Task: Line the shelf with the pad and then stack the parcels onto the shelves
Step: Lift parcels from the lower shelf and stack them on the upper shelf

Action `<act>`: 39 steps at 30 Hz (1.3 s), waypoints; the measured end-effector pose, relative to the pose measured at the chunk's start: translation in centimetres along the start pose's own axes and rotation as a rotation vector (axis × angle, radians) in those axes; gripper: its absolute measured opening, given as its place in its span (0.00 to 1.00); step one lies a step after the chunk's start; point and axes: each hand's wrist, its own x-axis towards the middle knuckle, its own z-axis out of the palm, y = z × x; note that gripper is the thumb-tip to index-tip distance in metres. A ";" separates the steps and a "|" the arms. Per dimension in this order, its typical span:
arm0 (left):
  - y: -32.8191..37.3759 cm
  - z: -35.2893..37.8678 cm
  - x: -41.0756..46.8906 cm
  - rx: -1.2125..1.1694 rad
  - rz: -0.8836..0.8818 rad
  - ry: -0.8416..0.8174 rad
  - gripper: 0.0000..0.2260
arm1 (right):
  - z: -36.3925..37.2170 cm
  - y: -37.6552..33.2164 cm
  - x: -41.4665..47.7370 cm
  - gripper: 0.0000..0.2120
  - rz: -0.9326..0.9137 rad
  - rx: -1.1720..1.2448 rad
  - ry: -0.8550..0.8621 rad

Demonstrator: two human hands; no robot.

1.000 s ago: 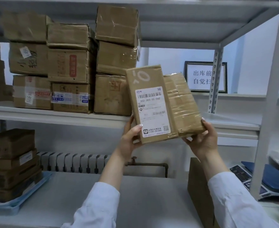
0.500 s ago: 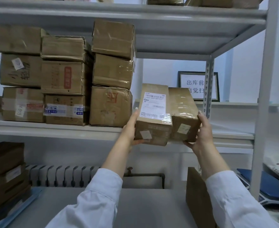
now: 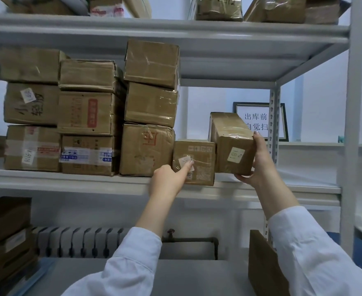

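Two brown parcels are at the middle shelf [image 3: 282, 185] of a white rack. The flat parcel [image 3: 197, 161] lies on the shelf right beside the stacked boxes, and my left hand [image 3: 169, 178] presses its front face with an extended finger. The longer taped parcel [image 3: 231, 144] is tilted, its near end raised off the shelf. My right hand [image 3: 259, 165] grips that near end, thumb underneath and fingers up its right side. A thin translucent pad seems to cover the shelf on the right.
Stacks of brown cartons [image 3: 90, 116] fill the shelf's left half. More parcels sit on the top shelf [image 3: 218, 9]. A framed sign [image 3: 259, 122] hangs behind. Below are a grey table, a carton [image 3: 265, 265] at right and boxes on a blue tray [image 3: 5, 242] at left.
Both parcels went from held upright together in front of the shelf onto it. The flat one now lies down; my left hand let go and pushes it. The right still holds the longer one.
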 end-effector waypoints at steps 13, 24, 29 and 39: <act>2.0 1.5 1.7 0.451 0.713 0.133 0.49 | 2.0 -5.2 2.1 0.31 -0.020 0.008 -0.037; 4.3 0.3 2.4 -0.010 0.573 0.003 0.34 | 5.2 -3.5 4.2 0.34 0.000 -0.636 -0.102; 4.2 0.4 3.7 -0.154 0.523 0.102 0.27 | 5.0 -1.4 4.3 0.18 -0.128 -0.629 -0.230; 3.7 1.4 3.3 -0.260 0.450 0.121 0.23 | 5.9 2.0 5.6 0.17 -0.179 -0.641 -0.244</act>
